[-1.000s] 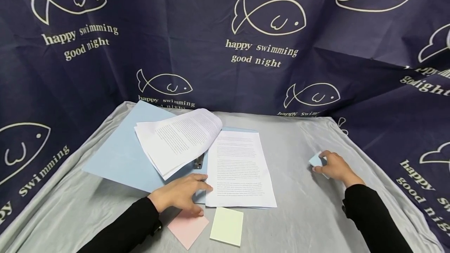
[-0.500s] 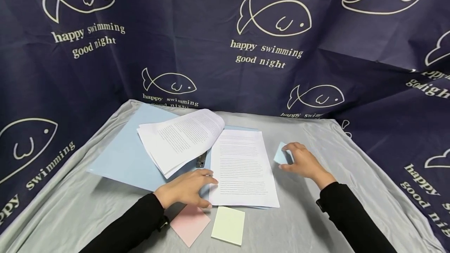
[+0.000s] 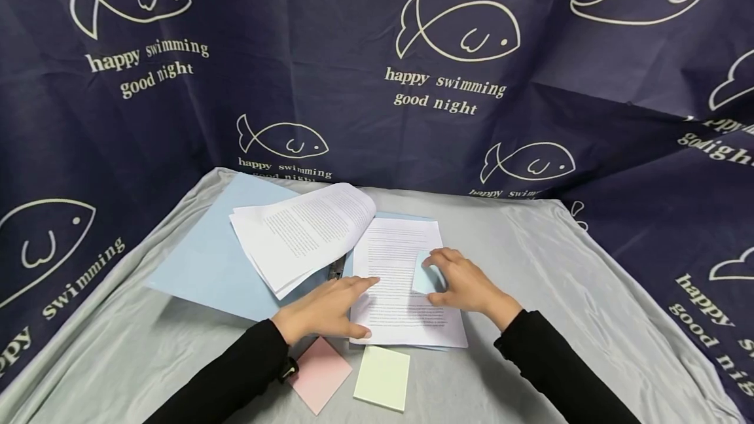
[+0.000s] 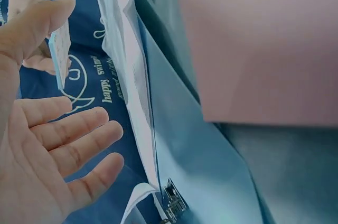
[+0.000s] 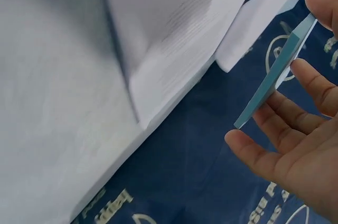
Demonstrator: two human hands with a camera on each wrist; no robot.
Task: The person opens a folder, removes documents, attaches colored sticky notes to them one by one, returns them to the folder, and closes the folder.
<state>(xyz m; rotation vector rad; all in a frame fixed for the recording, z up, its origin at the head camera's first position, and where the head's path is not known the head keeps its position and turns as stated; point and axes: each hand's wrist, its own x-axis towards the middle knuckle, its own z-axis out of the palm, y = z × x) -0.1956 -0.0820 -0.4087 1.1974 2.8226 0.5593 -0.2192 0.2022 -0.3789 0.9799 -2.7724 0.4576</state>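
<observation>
My right hand (image 3: 471, 284) holds a light blue sticky note pad (image 3: 421, 277) over the printed page (image 3: 397, 247) on the right side of an open blue folder (image 3: 203, 257). In the right wrist view the pad (image 5: 272, 78) is gripped at its edges between thumb and fingers. My left hand (image 3: 324, 309), fingers loosely extended and holding nothing, is over the page's lower left edge. In the left wrist view its fingers (image 4: 87, 129) are spread apart, with the blue pad beyond them. Whether the left hand touches the page cannot be told.
Several turned sheets (image 3: 300, 231) curl over the folder's left cover, partly hiding its metal clip (image 3: 336, 269). A pink sticky note pad (image 3: 321, 377) and a pale green one (image 3: 383, 378) lie in front. A grey cloth (image 3: 512, 234) covers the table; a dark fish-print curtain (image 3: 353, 70) hangs behind.
My right hand has carried the blue pad leftward from the table's right side to over the page. The left hand has shifted slightly right, its fingers straighter, uncovering more of the pink pad.
</observation>
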